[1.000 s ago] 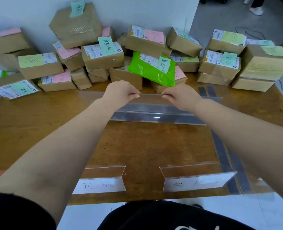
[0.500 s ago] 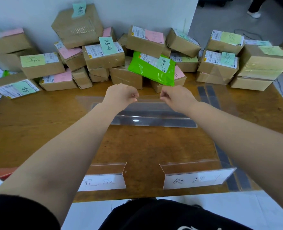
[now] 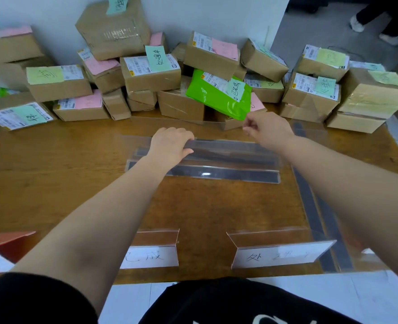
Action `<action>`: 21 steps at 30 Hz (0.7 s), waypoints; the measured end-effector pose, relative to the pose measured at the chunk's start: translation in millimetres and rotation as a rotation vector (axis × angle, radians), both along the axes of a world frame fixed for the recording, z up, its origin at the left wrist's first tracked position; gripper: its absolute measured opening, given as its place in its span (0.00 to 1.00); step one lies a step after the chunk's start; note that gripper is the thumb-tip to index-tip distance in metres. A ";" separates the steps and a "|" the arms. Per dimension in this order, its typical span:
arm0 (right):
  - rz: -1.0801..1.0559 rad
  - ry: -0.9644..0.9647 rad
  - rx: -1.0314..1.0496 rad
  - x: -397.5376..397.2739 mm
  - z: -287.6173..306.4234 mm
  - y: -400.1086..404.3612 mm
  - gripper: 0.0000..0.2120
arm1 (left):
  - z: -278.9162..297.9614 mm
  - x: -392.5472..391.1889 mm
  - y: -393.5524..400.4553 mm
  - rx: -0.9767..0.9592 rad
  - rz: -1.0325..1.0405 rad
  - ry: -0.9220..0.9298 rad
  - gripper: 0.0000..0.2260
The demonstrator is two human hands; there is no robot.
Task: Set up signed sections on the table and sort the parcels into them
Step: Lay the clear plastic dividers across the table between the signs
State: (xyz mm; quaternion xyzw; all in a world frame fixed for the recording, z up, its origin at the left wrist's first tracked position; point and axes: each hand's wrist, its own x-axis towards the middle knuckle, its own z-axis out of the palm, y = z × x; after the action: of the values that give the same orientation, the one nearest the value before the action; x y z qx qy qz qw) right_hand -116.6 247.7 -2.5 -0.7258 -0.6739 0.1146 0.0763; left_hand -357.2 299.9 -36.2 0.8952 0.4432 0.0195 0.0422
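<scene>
Wooden tabletop (image 3: 53, 174): clear acrylic divider (image 3: 228, 157) lying mid-table. Left hand (image 3: 170, 146) gripping its top edge; right hand (image 3: 267, 129) now released, loosely curled, empty, near green mailer (image 3: 216, 97). Parcels (image 3: 151, 73) unsorted at rear.

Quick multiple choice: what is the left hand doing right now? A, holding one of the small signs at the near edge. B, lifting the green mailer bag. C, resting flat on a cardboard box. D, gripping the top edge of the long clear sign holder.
D: the left hand curls over the top edge of the long clear sign holder at mid-table, away from the parcels.
</scene>
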 end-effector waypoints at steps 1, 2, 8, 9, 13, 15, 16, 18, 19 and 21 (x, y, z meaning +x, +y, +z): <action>-0.003 0.015 -0.002 -0.6 0.1 1.3 0.06 | -1.8 0.8 0.7 -0.008 -0.002 0.002 0.11; -0.002 0.030 -0.005 -1.2 -0.6 2.8 0.05 | -3.3 1.5 1.7 -0.010 0.005 -0.007 0.09; 0.014 0.064 -0.052 -6.0 -9.8 9.2 0.02 | -1.7 0.1 12.1 -0.027 -0.020 0.008 0.09; 0.013 0.074 -0.047 -7.0 -10.0 9.5 0.02 | 0.3 -1.1 13.7 -0.019 -0.034 0.026 0.11; 0.015 0.103 -0.019 -9.0 -4.4 11.2 0.04 | 4.8 -8.6 17.8 -0.035 -0.048 -0.022 0.13; 0.026 0.121 0.011 -9.4 2.1 11.6 0.04 | 8.2 -13.0 18.6 -0.057 -0.046 -0.103 0.13; 0.030 0.131 0.029 -9.5 5.4 11.9 0.04 | 11.7 -14.5 19.1 -0.053 -0.053 -0.144 0.13; 0.040 0.150 0.061 -11.2 12.3 11.9 0.05 | 22.1 -16.1 19.4 -0.026 -0.068 -0.225 0.10; 0.045 0.157 0.076 -13.1 15.9 11.3 0.05 | 28.5 -16.1 19.4 -0.001 -0.073 -0.266 0.09; 0.043 0.177 0.118 -15.2 22.4 10.8 0.05 | 43.1 -14.8 18.1 0.077 -0.078 -0.356 0.05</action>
State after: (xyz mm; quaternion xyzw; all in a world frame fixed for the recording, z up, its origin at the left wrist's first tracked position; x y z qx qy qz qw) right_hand -131.9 258.5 19.9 -0.6924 -0.6857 0.1400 0.1755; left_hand -372.0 318.0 6.9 0.8952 0.3924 0.1931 0.0863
